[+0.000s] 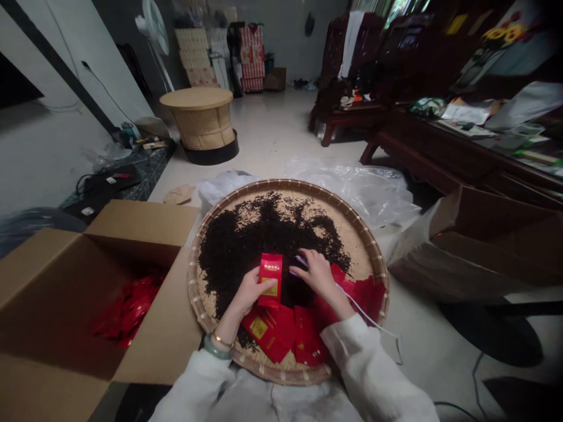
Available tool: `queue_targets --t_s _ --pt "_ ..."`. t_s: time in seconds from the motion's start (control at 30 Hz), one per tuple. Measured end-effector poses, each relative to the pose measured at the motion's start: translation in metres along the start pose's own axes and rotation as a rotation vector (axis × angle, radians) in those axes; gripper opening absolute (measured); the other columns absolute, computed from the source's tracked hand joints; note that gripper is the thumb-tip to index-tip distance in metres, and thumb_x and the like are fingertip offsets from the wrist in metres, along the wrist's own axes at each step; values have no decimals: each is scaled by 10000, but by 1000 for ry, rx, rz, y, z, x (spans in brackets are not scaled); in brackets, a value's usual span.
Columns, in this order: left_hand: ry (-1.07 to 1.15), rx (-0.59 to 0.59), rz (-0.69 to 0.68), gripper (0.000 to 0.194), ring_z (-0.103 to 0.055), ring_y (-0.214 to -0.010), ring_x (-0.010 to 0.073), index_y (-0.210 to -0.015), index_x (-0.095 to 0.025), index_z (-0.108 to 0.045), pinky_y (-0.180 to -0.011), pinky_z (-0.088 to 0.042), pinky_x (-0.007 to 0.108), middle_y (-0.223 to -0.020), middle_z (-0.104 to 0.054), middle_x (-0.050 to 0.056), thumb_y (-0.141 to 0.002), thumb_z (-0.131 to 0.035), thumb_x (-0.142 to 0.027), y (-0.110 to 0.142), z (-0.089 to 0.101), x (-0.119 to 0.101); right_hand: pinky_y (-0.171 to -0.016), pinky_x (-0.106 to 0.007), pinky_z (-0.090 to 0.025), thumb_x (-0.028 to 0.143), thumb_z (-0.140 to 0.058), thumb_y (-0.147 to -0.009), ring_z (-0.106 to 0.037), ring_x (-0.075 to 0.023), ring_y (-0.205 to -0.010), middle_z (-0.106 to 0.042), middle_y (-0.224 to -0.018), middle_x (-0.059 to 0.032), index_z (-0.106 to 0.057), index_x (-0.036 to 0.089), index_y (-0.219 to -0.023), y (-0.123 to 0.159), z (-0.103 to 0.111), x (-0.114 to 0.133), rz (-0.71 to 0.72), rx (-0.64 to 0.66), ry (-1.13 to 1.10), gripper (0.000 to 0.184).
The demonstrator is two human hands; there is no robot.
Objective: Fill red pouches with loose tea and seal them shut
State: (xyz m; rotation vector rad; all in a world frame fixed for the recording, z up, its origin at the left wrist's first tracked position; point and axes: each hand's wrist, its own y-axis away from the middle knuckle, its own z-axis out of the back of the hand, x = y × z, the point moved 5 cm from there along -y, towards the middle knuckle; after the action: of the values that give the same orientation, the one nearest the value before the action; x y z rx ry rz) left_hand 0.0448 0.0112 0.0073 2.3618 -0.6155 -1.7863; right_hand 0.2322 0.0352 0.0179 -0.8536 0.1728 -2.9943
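Observation:
My left hand (252,288) grips a small red packet (270,264) with gold lettering and a yellow label, held upright over the round woven bamboo tray (196,299). Just to its right is my right hand (313,272), over the dark loose tea leaves (259,225), its thumb and fingers curved and apart. I see nothing held between them. The leaves cover much of the tray. More flat red packets (275,337) lie at the tray's near side, and another red pile (367,296) sits at its right edge, partly behind my right forearm.
An open cardboard box (145,225) at left holds several red packets (132,305). Another open box (484,252) stands at right. Clear plastic sheeting (356,187) lies behind the tray. Farther back are a round drum-shaped stand (204,120), a fan (155,26) and a dark wooden table (440,143).

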Motion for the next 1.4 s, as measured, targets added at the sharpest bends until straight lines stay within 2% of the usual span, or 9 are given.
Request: queue_targets --t_s 0.17,0.37,0.47,0.63,0.8,0.97,1.2,1.33,1.4 --pt "39 -31 3 465 -674 -713 183 -918 -132 -637 -702 -524 304 -848 -736 58 -541 -844 -307 -7 7 3 -787 -363 -400 263 -697 -749 -561 -284 -983 -620 -1105 -136 -518 190 -1254 13 -18 -30 0 186 371 540" --pt "-63 18 -5 479 -682 -785 214 -962 -129 -642 -728 -523 318 -893 -737 76 -558 -832 -303 -9 4 6 -810 -338 -463 364 -670 -769 -613 -248 -939 -653 -1062 -111 -545 160 -1265 1 2 -27 23 154 -211 551" --pt "-132 65 -2 482 -680 -810 216 -996 -126 -642 -746 -523 323 -939 -732 90 -572 -822 -268 -9 -1 7 -852 -356 -472 406 -680 -750 -628 -256 -979 -682 -1093 -88 -617 172 -1194 -8 8 -6 85 270 -467 505" --pt "-182 129 -2 453 -672 -796 207 -1020 -125 -640 -728 -522 317 -930 -721 81 -608 -793 -230 -6 -6 6 -835 -384 -484 395 -666 -756 -663 -269 -918 -732 -993 -77 -722 180 -993 -13 1 20 73 324 -571 325" --pt "-189 115 -3 425 -667 -771 198 -995 -124 -650 -715 -518 308 -901 -719 71 -605 -790 -217 -4 -3 4 -801 -359 -484 369 -675 -753 -667 -252 -885 -733 -971 -77 -717 173 -993 -12 -2 26 100 298 -578 312" --pt "-173 129 18 438 -671 -742 199 -992 -121 -649 -696 -520 315 -896 -722 74 -594 -796 -226 -6 -4 5 -791 -328 -472 362 -686 -746 -654 -225 -856 -727 -933 -68 -715 165 -949 -13 5 28 125 280 -540 284" --pt "-65 40 3 478 -676 -765 198 -991 -125 -637 -713 -525 310 -883 -732 71 -574 -822 -267 -8 14 -3 -766 -314 -469 364 -695 -736 -619 -210 -872 -662 -1027 -80 -610 164 -1150 -13 1 3 110 306 -318 467" --pt "49 -96 -59 454 -669 -707 176 -950 -127 -628 -678 -529 293 -865 -732 63 -582 -822 -310 -9 31 -15 -821 -375 -453 353 -695 -747 -574 -273 -987 -604 -1112 -137 -567 174 -1209 -3 -6 -4 74 144 -7 512" --pt "67 -122 -62 452 -658 -667 166 -935 -125 -631 -647 -525 284 -835 -729 57 -579 -824 -325 -9 32 -18 -831 -388 -445 345 -621 -823 -561 -277 -994 -598 -1112 -144 -592 181 -1160 10 -11 12 127 69 42 376"
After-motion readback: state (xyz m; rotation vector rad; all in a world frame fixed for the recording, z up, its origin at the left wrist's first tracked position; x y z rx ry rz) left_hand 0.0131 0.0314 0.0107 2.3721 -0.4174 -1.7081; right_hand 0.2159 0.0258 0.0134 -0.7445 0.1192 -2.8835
